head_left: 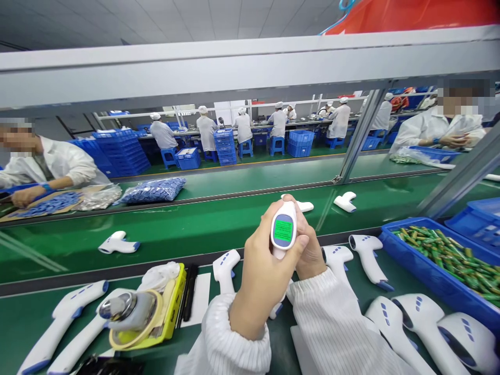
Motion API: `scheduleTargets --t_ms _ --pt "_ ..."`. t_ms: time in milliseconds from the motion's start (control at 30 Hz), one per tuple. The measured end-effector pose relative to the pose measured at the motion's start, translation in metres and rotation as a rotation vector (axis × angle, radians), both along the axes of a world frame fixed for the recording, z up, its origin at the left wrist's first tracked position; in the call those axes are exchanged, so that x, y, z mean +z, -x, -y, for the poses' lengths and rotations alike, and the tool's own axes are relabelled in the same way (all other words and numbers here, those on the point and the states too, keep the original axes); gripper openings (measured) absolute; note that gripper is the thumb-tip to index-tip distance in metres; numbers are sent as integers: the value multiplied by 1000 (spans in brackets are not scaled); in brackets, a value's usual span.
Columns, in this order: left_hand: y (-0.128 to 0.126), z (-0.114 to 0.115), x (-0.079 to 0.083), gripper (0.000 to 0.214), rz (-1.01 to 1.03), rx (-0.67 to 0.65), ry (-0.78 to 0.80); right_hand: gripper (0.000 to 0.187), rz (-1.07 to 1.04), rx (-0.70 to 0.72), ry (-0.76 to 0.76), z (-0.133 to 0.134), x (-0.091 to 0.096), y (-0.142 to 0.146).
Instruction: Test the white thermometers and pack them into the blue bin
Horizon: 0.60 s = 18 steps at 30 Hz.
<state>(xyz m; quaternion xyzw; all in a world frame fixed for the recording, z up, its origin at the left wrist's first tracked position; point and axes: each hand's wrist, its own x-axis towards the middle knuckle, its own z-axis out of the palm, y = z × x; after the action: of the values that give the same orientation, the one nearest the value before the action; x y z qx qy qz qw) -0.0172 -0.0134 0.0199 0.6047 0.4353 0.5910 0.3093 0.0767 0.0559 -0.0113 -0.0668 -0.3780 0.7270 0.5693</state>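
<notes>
my left hand (262,278) wraps the white infrared thermometer (283,229) from the near side and my right hand (311,255) closes round it from behind, so both are holding it right in front of me, its long axis pointing away from me, left hand nearer. its lit green screen (283,230) faces me, but i can't read anything on it. more thermometers (365,255) lie on the green worktop (29,317), with a blue tray (414,255) of green batteries (449,258) to my right.

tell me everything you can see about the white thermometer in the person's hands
The white plastic infrared thermometer is held upright, pinched between the left hand and right hand. Its rounded back carries a lit green rectangular screen in a blue-grey oval surround. The hands hide most of its lower body. It is held above a green conveyor belt.
</notes>
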Motion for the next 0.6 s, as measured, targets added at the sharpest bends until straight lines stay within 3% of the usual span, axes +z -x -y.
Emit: scheduleTargets --t_ms 233,367,433,500,600 --pt "2 -2 -1 58 -92 122 18 44 -8 -47 -34 -4 -4 3" --pt "6 -8 -6 52 -67 204 -71 41 88 -184 -129 1 2 9" --pt "13 -15 -8 44 100 153 -40 46 194 -330 -241 8 6 14" --pt "26 -26 -10 43 423 54 40 56 330 -449 -409 16 8 19" --pt "50 -40 -10 30 974 -63 175 41 510 -376 -731 23 6 28"
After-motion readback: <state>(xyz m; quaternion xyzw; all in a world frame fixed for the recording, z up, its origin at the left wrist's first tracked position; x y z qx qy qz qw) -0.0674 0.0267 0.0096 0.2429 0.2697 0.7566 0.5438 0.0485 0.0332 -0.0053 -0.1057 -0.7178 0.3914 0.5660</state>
